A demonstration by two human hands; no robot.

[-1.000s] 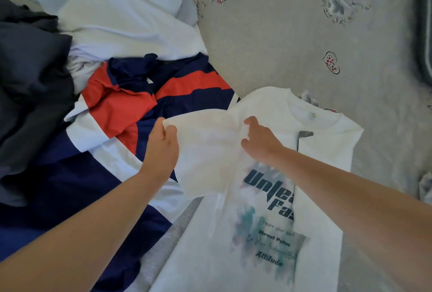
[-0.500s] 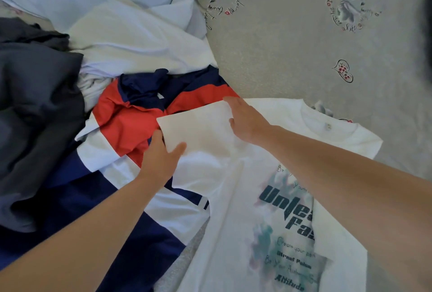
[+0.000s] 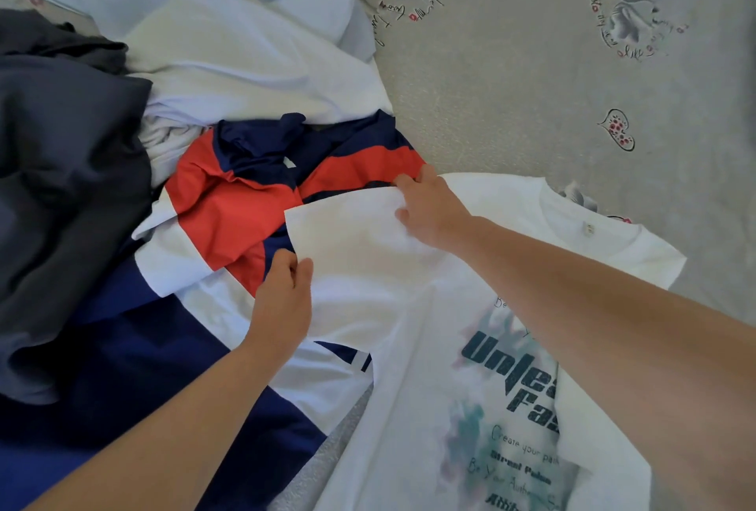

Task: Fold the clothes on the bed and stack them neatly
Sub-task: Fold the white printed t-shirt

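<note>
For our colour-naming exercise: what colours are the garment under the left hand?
Navy, red and white blocks on the striped garment, clearest in the head view.

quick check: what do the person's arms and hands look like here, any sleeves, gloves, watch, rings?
Both arms are bare in view: no sleeve shows on either forearm up to the frame edge. The left hand and right hand wear no gloves. No watch, bracelet or ring is visible on the sides shown; no markings or cables.
</note>
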